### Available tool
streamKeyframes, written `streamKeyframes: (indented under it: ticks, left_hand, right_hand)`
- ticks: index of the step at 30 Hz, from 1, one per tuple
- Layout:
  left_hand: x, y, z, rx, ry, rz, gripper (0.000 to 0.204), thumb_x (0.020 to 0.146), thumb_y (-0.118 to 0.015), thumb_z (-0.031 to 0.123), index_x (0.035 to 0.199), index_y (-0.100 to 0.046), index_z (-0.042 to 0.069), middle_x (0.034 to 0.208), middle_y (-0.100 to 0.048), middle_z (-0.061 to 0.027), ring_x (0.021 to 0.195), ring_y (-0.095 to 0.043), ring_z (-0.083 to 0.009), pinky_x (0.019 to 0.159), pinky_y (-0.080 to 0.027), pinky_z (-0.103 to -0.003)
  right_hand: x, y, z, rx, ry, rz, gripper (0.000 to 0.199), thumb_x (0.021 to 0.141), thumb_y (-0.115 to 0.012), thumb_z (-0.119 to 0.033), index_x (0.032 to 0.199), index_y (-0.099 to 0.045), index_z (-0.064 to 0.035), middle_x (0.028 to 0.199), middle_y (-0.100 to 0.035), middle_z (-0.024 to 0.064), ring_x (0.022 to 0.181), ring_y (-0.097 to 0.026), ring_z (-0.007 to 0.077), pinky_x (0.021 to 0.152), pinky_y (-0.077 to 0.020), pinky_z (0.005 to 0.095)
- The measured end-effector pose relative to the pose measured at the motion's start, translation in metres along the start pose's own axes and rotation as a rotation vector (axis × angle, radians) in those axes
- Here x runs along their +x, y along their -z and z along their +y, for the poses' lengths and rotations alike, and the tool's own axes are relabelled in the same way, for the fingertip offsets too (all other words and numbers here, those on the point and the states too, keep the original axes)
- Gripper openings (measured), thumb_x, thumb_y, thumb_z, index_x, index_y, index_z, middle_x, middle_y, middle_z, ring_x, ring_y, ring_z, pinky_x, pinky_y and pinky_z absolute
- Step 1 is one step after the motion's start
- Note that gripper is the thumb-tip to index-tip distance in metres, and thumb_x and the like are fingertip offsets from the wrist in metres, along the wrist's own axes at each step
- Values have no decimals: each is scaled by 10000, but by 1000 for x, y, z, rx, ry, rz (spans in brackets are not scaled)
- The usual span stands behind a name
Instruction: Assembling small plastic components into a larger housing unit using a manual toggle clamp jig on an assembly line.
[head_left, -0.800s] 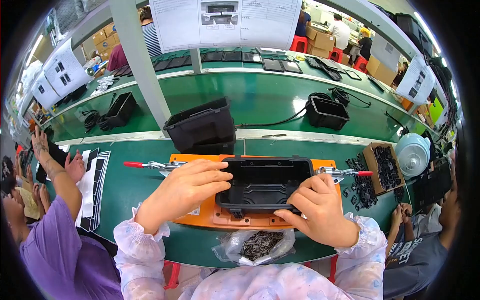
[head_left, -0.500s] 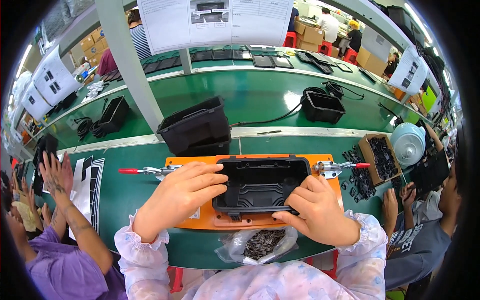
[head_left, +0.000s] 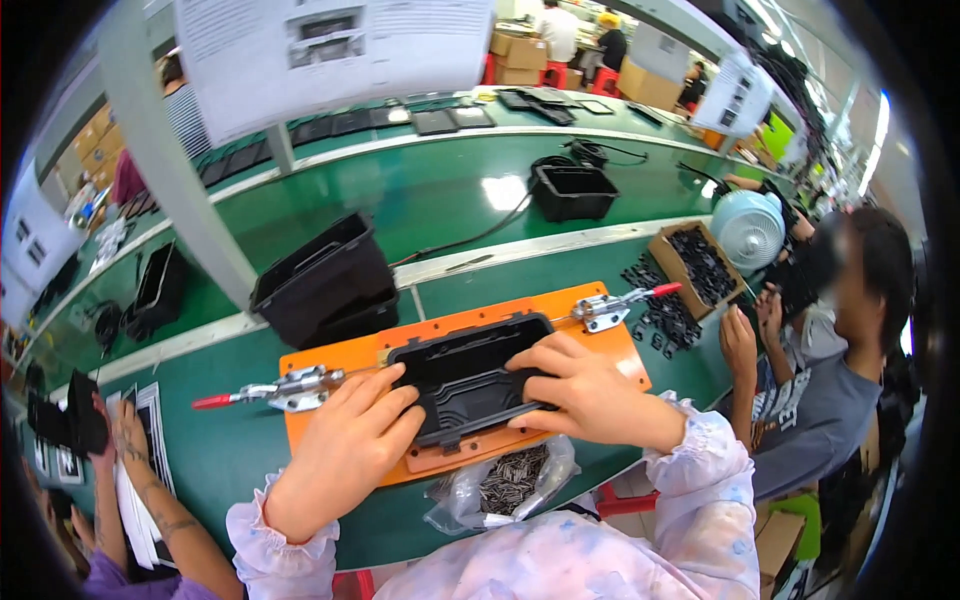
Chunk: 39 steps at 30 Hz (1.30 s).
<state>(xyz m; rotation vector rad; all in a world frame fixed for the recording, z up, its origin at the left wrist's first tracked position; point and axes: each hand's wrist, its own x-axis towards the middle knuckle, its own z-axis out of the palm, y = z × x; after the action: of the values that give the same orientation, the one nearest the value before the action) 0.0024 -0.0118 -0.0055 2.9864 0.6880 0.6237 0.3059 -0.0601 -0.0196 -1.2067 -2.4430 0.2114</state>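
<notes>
A black open-topped plastic box (head_left: 470,385) sits on an orange fixture plate (head_left: 625,360). The fingers of my left hand (head_left: 350,440) lie spread and fairly straight against the box's left end; its thumb is hidden. At the other end, my right hand (head_left: 595,395) grips the right wall, with fingers reaching over into the box and the thumb along the front rim. Two toggle clamps with red handles, the left clamp (head_left: 300,388) and the right clamp (head_left: 604,313), flank the box on the plate.
A clear bag of metal pins or screws (head_left: 512,478) lies in front of the plate. More black boxes (head_left: 325,285) stand behind it. At right are a carton of small black parts (head_left: 702,265), a blue fan (head_left: 748,230) and a co-worker (head_left: 830,400); another person's arms (head_left: 150,490) are at left.
The whole view has turned and tilted, so the bench appears slanted. My right-hand fingers have moved from the front right corner to reach over the box's right end; my left hand stays at the left end.
</notes>
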Motion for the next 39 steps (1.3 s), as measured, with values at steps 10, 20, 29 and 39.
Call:
streamKeyframes:
  ticks: [10, 20, 29, 39]
  left_hand:
    - [-4, -12, 28, -28, 105, -182, 336, 808, -661, -6, 1141, -697, 17, 1257, -644, -168, 1330, -532, -406, 1136, -370, -568]
    - [-8, -55, 38, -5, 101, -108, 602, 878, -758, 336, 1397, -592, 81, 1236, -644, -104, 1322, -516, -340, 1142, -289, -595]
    - [-13, -72, 42, 40, 182, 28, 467, 917, -728, 378, 1260, -686, 62, 1106, -681, -100, 1221, -605, -347, 1152, -304, -622]
    - [-10, -71, 43, 15, 197, 12, 483, 959, -685, 423, 1207, -715, 10, 1068, -686, -150, 1159, -618, -418, 986, -477, -529]
  right_hand:
    - [-32, -37, -12, -182, -58, 270, 407, 797, -789, -392, 905, -674, -17, 1372, -574, 164, 1255, -540, 331, 971, -522, 452]
    - [-152, 10, 144, -139, -818, 560, 189, 922, -703, -179, 1028, -720, -23, 962, -715, 159, 860, -694, 359, 763, -554, 427]
    - [-143, -23, 173, -107, -657, 434, 243, 852, -788, -154, 989, -615, -52, 928, -563, 118, 866, -654, 305, 742, -538, 405]
    - [-193, 12, 169, 50, -942, 392, 252, 917, -729, -157, 1103, -694, 9, 958, -649, 185, 849, -672, 354, 769, -540, 410]
